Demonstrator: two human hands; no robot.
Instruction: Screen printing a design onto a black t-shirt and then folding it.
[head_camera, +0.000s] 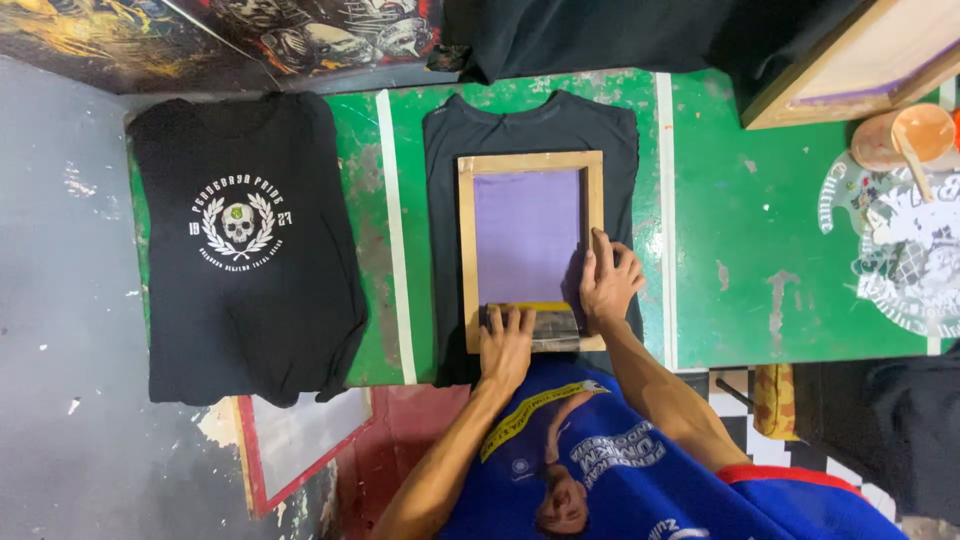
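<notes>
Wooden-framed printing screen (530, 250), purple mesh, rectangular, lies flat on a black T-shirt (530, 125) on the green table (760, 250), long axis running away from the person. Left hand (506, 345) presses a yellow-edged squeegee (545, 318) at the near end, fingers together. Right hand (608, 280) flat on the frame's right rail, fingers spread.

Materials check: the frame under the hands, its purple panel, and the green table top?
Frame: looks like bare, unfinished wood, pale tan with plain butt corners. Purple panel: probably a stretched mesh screen, flat, matte and even in colour; the weave is too fine to see. Green table top: a hard board with green paint, worn through in grey-brown patches, with pale strips across it. The left hand and right hand press on the frame.
</notes>
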